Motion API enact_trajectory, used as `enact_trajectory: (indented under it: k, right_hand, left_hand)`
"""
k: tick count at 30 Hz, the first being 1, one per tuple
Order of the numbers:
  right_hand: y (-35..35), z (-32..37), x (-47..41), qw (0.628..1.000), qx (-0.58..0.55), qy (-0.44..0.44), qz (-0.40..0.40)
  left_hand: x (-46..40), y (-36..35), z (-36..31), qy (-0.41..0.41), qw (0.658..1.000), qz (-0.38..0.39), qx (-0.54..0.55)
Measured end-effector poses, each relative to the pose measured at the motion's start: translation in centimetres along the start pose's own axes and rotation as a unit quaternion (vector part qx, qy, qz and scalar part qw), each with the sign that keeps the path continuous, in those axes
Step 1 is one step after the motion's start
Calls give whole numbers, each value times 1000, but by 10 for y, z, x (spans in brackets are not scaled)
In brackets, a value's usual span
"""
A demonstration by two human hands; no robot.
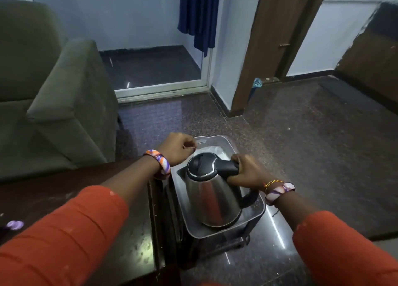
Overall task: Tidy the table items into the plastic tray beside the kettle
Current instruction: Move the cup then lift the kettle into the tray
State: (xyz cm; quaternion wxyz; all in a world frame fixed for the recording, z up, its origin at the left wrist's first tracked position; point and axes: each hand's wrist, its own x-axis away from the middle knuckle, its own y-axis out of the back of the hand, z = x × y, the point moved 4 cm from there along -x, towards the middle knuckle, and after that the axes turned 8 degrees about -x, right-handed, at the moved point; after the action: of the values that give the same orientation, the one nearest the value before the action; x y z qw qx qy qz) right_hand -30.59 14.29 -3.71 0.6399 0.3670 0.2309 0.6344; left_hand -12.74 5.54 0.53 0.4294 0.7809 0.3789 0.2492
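- The fingers (237, 159) of the right hand (247, 171) are curled fully closed around the black handle of the kettle (213, 197).
- The left hand (176, 149) is closed on the far left rim of the plastic tray (255, 210); a pinch grip is judged likely.
- The kettle is standing upright inside the tray, at its near end; something white lies at the far end.
- The tray rests just beside the dark table (133, 238), over its right edge.
- Risk: if the kettle is lifted while the rim is pulled, the tray may tip or slide off its support.
- A small purple item (14, 224) remains on the table, well apart from the tray.
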Motion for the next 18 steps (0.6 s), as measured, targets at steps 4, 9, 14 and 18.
enact_trajectory:
  k: [4,9,14,18]
  right_hand:
    - [4,32,0,999,14,30,-28]
    - [21,90,8,994,5,79,-76]
    - [16,175,19,983,27,146,-105]
    - [-20,244,26,980,28,178,-81]
  left_hand:
    - [20,24,27,17,999,-34,-7]
    - [51,55,63,39,995,-93,18]
    - [98,93,119,65,986,-142,48]
    - [154,116,182,108,980,-158,52]
